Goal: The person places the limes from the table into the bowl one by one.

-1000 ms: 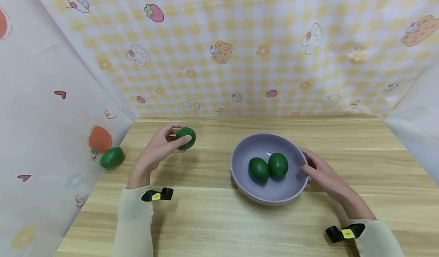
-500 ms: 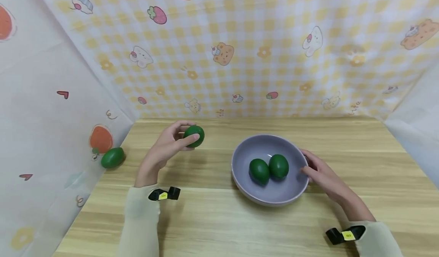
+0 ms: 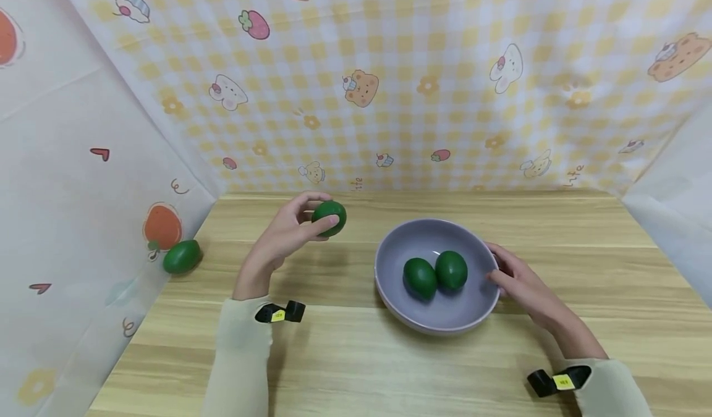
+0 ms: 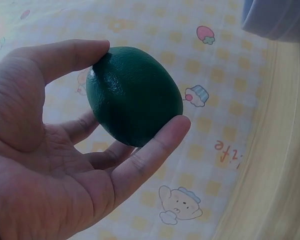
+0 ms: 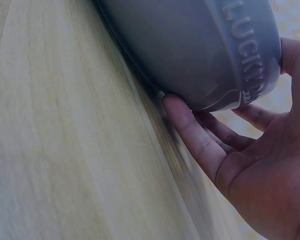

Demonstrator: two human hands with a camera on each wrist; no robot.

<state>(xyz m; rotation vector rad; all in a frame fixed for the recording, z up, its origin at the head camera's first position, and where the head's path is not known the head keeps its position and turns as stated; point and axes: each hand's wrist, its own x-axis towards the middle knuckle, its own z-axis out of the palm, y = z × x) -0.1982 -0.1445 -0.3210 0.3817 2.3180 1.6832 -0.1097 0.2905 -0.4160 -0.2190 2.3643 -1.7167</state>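
Note:
My left hand (image 3: 289, 228) holds a dark green lime (image 3: 332, 210) above the table, left of the bowl. In the left wrist view the thumb and fingers pinch this lime (image 4: 135, 95) from opposite sides, and the palm stays apart from it. A greyish-purple bowl (image 3: 406, 235) has two more limes lying side by side inside, a left one (image 3: 419, 278) and a right one (image 3: 452, 270). My right hand (image 3: 523, 281) grips the bowl's right side, thumb over the rim. The right wrist view has fingers (image 5: 200, 140) against the bowl's outer wall, near its base.
Another lime (image 3: 182, 256) lies at the table's left edge, against the white printed sheet (image 3: 83, 213). Behind the wooden table (image 3: 345, 367) hangs a yellow checked cloth (image 3: 400, 120).
My left hand has moved right with the lime in it, closer to the bowl. The right hand, the bowl and the other limes have stayed in place.

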